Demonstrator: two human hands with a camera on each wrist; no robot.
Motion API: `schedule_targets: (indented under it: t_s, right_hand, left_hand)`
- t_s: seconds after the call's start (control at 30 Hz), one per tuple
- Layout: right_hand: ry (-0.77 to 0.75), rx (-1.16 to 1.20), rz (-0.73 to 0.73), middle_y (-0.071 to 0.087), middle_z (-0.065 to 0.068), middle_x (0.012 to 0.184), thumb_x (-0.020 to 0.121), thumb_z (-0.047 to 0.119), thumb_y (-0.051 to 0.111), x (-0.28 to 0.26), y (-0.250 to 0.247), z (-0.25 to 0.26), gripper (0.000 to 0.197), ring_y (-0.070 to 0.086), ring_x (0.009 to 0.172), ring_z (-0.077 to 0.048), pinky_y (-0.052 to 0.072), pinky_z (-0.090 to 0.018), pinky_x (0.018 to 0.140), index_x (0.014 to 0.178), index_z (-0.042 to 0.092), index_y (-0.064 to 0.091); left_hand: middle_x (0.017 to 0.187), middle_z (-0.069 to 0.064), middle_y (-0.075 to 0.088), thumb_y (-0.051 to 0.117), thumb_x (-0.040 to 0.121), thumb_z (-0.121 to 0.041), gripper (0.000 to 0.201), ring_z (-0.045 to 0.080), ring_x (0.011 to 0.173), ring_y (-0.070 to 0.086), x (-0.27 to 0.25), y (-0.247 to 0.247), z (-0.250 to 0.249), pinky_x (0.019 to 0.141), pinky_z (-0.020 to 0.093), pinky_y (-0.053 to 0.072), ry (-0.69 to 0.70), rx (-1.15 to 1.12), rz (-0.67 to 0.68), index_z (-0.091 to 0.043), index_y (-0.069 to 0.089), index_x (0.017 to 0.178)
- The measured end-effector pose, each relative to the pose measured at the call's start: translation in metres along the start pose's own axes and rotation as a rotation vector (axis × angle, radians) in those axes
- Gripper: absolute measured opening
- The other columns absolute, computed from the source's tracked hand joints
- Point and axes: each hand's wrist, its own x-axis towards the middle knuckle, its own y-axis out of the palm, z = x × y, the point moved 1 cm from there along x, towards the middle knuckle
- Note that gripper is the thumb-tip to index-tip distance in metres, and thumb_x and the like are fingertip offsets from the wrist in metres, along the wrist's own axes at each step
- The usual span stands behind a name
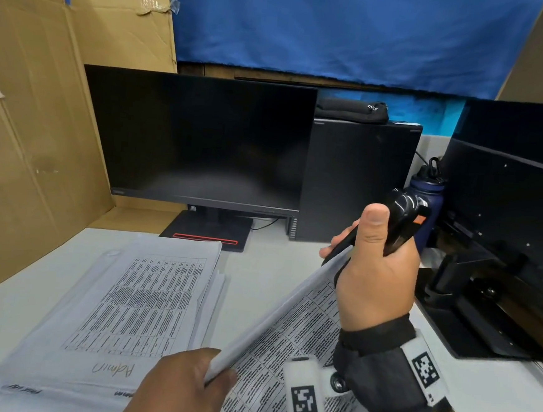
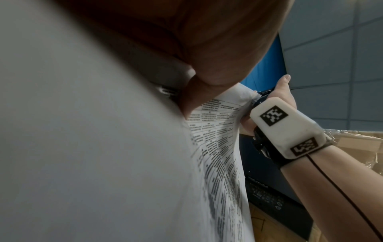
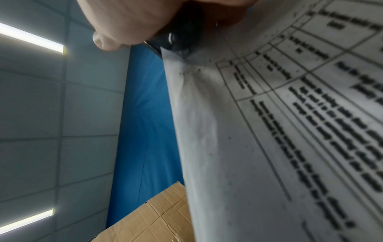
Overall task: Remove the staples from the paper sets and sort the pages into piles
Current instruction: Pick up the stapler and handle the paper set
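A stapled paper set (image 1: 289,334) printed with tables is held tilted above the desk, between both hands. My left hand (image 1: 181,390) pinches its near lower corner. My right hand (image 1: 376,266) grips a black staple remover (image 1: 399,222) with an orange mark, set against the set's far top corner. In the left wrist view the paper set (image 2: 219,147) runs up to the right hand (image 2: 283,95). In the right wrist view the black staple remover (image 3: 182,36) meets the creased corner of the paper set (image 3: 269,131). The staple itself is hidden.
A pile of printed pages (image 1: 119,307) marked "Admin" lies on the white desk (image 1: 268,274) at left. A dark monitor (image 1: 197,138) and a black computer case (image 1: 356,180) stand behind. A blue bottle (image 1: 426,198) and black equipment (image 1: 492,272) are at right. Cardboard (image 1: 37,106) walls the left.
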Motion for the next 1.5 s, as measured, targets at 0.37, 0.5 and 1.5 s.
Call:
schedule_targets:
  t_s: [0.37,0.5,1.5]
  right_hand:
    - [0.002,-0.008,0.129,0.069,-0.005,0.071,0.075,0.082,0.054,0.012,0.007,-0.006,0.077,0.070,0.066,-0.025,0.058,-0.033,0.062,0.097,0.008,0.057]
    - [0.021,-0.074,0.057,0.075,-0.008,0.080,0.097,0.052,0.052,0.038,-0.014,-0.006,0.040,0.073,0.077,-0.020,0.056,-0.029,0.072,0.101,0.012,0.056]
    - [0.292,-1.671,0.967,0.059,0.000,0.100,0.079,0.026,0.055,0.100,-0.144,-0.106,0.016,0.062,0.099,-0.025,0.051,-0.031,0.088,0.094,0.025,0.057]
  left_hand:
    - [0.063,-0.002,0.059,0.066,0.091,-0.048,0.036,0.005,0.061,0.057,0.001,0.012,0.001,0.054,0.017,0.038,-0.063,-0.010,-0.050,-0.027,0.055,0.064]
    - [0.052,-0.002,0.059,0.075,0.088,-0.038,0.033,0.005,0.048,0.054,0.010,0.004,0.012,0.052,0.020,0.040,-0.138,-0.181,-0.051,-0.022,0.063,0.061]
    - [0.134,0.017,0.058,0.051,0.099,-0.004,0.044,0.033,0.113,0.059,0.140,0.091,-0.051,0.099,0.035,0.050,-0.305,-0.214,0.142,0.000,0.044,0.142]
